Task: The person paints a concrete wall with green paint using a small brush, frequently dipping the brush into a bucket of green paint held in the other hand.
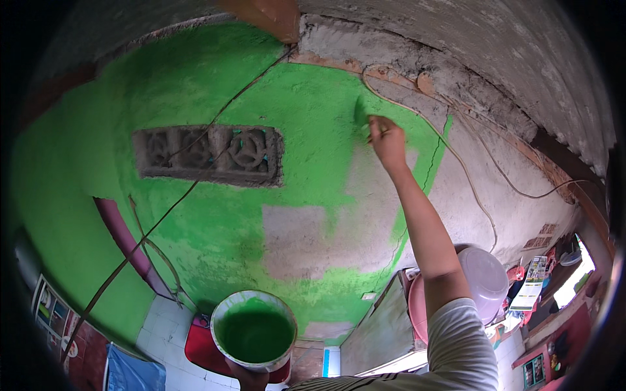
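My right hand (387, 140) is raised high against the wall, its fingers closed around a paintbrush (360, 111) whose green-coated head looks smeared by motion. The brush is at the upper part of the wall (313, 111), on green paint just above a bare greyish patch (375, 173). Low in the picture, my left hand (248, 376) grips a white bucket (255, 366) from beneath and the near side. Green paint (255, 333) lies inside the bucket, and some coats its inner wall. Most of the left hand's fingers are hidden under the bucket.
A grey vent block (208, 155) is set in the wall. A dark cable (163, 218) crosses in front, and a pale cable (456, 159) hangs at right. Below are a red chair (199, 345), a wooden cabinet (375, 329) and a pale plastic basin (484, 277). A purple pipe (127, 238) leans left.
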Demonstrator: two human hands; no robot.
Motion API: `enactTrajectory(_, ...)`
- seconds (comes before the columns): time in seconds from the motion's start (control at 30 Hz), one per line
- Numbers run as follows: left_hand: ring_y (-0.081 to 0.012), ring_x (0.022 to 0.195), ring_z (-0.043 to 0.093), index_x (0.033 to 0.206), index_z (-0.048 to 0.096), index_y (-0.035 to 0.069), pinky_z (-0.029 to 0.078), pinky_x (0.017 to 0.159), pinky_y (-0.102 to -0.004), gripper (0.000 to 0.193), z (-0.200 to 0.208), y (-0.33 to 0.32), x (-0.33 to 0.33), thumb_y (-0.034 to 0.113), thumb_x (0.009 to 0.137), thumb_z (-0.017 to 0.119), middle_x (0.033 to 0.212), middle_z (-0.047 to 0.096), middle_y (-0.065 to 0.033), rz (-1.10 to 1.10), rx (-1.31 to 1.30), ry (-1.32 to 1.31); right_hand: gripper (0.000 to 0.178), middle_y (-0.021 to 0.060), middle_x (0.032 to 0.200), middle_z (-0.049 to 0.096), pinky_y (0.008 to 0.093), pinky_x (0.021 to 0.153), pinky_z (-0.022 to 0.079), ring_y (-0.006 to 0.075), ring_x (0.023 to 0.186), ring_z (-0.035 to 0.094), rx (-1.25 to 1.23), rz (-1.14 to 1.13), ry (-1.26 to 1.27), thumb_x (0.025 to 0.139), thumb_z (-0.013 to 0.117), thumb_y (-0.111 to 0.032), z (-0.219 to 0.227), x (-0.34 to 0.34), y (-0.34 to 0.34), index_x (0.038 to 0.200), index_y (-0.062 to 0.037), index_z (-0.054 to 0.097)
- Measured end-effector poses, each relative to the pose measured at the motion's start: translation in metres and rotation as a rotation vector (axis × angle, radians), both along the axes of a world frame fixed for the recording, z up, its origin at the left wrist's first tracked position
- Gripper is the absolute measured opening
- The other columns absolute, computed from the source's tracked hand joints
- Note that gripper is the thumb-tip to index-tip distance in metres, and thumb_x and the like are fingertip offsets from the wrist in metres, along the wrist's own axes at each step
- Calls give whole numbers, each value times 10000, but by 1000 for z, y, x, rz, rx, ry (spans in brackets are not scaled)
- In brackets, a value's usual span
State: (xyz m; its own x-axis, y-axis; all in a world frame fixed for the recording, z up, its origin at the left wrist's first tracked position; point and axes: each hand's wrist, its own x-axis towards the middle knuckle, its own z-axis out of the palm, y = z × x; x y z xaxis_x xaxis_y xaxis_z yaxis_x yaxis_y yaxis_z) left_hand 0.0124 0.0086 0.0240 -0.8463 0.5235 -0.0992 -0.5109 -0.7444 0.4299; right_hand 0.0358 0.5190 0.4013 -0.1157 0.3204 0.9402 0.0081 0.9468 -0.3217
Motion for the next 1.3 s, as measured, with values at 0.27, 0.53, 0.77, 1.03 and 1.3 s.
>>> enactTrajectory(0.27,-369,1379,470,1539,359,93,425,1126,-543,769,4,-5,-1,643,1002,325,1533,457,-131,-16,-23,-42,280,95,800,691,282,570,557,126,671,674,-299,127,215,1024,583,-181,-4,17,-15,1065,67,705)
enactTrajectory(0.53,-357,1348,488,1528,342,50,427,1111,-525,773,-6,-6,-2,526,935,481,1507,458,-165,6,-53,4,286,91,772,676,313,568,589,168,643,668,-325,233,480,1041,579,-218,-37,-36,-39,1052,39,704)
enactTrajectory(0.77,-346,1321,504,1518,327,12,428,1097,-508,816,-22,-9,-4,423,876,617,1484,459,-195,7,-80,-22,278,95,768,679,311,576,595,168,629,673,-466,470,359,1032,593,-213,-35,-34,-30,1058,41,704)
enactTrajectory(1.03,-334,1289,522,1506,310,-32,430,1082,-490,903,-46,-13,-6,306,809,773,1458,460,-228,27,-84,-6,238,110,887,690,339,586,558,213,666,678,-265,-193,593,1024,583,-164,-64,69,3,1130,21,688)
enactTrajectory(1.3,-309,1302,538,1464,424,78,447,1095,-490,701,-98,-27,-28,484,918,596,1455,513,-124,29,-120,-57,199,215,971,660,415,692,538,386,807,671,-75,-200,-8,983,629,-111,-89,-24,-69,1139,-4,692)
